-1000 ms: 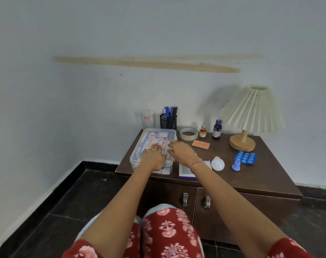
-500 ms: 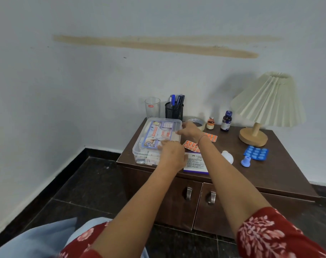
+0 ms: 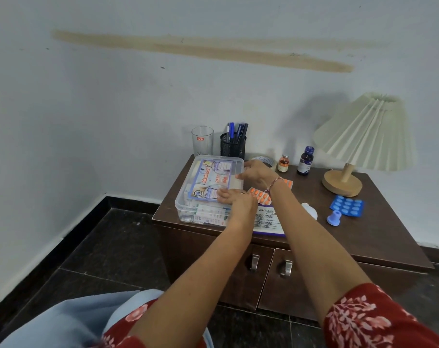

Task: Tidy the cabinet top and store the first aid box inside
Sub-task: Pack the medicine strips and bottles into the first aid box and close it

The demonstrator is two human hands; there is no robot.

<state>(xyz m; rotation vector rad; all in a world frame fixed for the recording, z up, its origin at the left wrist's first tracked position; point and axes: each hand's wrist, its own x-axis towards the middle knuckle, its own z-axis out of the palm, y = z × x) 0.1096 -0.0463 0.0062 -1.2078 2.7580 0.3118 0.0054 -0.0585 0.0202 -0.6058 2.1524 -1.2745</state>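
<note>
Head view: rested left hand point(image 3: 236, 197) and right hand point(image 3: 257, 172), fingers point(image 3: 223, 193) straight, on the first aid box point(image 3: 208, 187) at the cabinet point(image 3: 364, 234) top's left end; likely needed even pressure along its right edge.

Clear rectangular plastic first aid box point(image 3: 208, 187), lid on, flat at frame centre atop dark brown wooden cabinet point(image 3: 376, 234), doors shut.

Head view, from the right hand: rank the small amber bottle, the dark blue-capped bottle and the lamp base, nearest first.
Measured from the right hand:
1. The small amber bottle, just right of the hand, toward the back.
2. The dark blue-capped bottle, further right along the back.
3. The lamp base, farthest, at the right end of the top.
</note>
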